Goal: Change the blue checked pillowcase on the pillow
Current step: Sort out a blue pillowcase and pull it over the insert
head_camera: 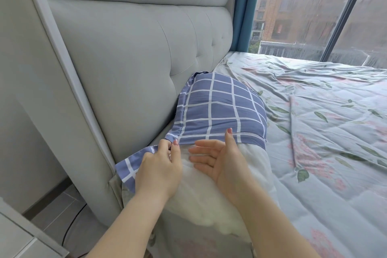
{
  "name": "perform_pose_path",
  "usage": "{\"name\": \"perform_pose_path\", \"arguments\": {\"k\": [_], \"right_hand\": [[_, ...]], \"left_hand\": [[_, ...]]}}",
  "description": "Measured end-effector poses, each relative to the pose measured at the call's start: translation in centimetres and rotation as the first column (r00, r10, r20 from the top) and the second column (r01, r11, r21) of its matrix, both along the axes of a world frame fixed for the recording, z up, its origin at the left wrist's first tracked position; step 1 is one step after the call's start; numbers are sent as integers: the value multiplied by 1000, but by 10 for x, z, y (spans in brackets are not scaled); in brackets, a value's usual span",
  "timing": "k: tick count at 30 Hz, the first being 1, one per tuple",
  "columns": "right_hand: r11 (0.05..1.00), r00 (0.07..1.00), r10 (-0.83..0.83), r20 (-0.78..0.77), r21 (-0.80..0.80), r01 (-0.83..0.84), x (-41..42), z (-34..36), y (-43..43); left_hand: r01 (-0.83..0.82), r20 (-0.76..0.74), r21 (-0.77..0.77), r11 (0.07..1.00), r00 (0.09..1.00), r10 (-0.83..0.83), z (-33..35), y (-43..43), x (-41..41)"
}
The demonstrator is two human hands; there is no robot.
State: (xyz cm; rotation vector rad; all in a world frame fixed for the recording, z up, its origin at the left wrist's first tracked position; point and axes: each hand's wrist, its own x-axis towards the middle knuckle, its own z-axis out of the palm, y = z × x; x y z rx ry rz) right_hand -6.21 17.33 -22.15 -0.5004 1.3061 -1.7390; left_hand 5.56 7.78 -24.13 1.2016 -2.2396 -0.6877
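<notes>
Against the headboard (129, 58), the pillowcase (219, 107) is covering the far half of the pillow (209, 199); left hand (159, 167) is pinching its hem corner, right hand (219, 159) is resting open, fingers straight. Soft, limp cloth, probably: take it by the open hem

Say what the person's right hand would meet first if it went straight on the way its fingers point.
Probably the left hand, which pinches the edge of the blue checked fabric pillowcase just beyond the fingertips of the open right hand; depth is unclear.
</notes>
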Motion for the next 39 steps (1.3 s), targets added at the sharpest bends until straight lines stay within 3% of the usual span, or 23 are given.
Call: {"name": "perform_pose_path", "arguments": {"k": [2, 4, 6, 7, 9, 13, 17, 20, 23, 25, 28, 31, 33, 35, 37, 39], "right_hand": [[999, 988, -5, -155, 34, 11, 5, 8, 17], [994, 876, 59, -479, 108, -8, 9, 6, 38], [974, 567, 185, -803, 228, 5, 8, -2, 57], [962, 415, 242, -877, 272, 14, 7, -5, 64], [933, 229, 350, -908, 359, -5, 7, -9, 72], [910, 27, 414, -910, 414, 19, 12, -24, 76], [940, -181, 334, -925, 314, 130, 19, -38, 69], [946, -292, 295, -910, 234, 224, 23, -43, 59], [957, -287, 215, -934, 143, 252, 25, -46, 49], [960, -220, 172, -960, 112, 257, 25, -44, 45], [944, 0, 113, -994, 108, 311, 21, -36, 44], [925, 220, -69, -973, 21, 381, 11, -29, 45], [904, 283, -187, -941, -52, 424, 3, -26, 46], [887, 351, -267, -897, -86, 453, 0, -24, 46], [874, 383, -321, -866, -116, 471, -1, -23, 45], [873, 364, -337, -868, -142, 467, 1, -23, 44]], "left_hand": [[42, 76, 82, 996, 996, -48, -5, -3, 0], [114, 57, 104, 988, 991, -120, -5, -3, 2], [166, -46, 83, 983, 986, -163, 1, -4, 9], [174, -98, 97, 980, 981, -164, 7, -4, 14], [172, -169, 128, 977, 974, -149, 13, -7, 23], [100, -143, 118, 988, 986, -82, 12, -5, 36], [-56, -53, 99, 994, 997, 61, 7, 5, 43], [-95, 144, 147, 985, 987, 74, 5, 10, 48], [-82, 267, 232, 969, 964, 17, -6, 9, 49], [-84, 263, 324, 942, 965, -4, -10, 6, 48], [-83, 51, 364, 927, 996, 69, -9, 3, 45], [26, -269, 177, 984, 963, 23, -2, 2, 35], [140, -428, 254, 957, 903, -19, 3, 0, 26], [225, -492, 397, 890, 871, -1, 4, -4, 19], [228, -453, 430, 873, 892, -10, 2, -10, 15], [226, -415, 366, 903, 908, -59, 3, -8, 11]]}}
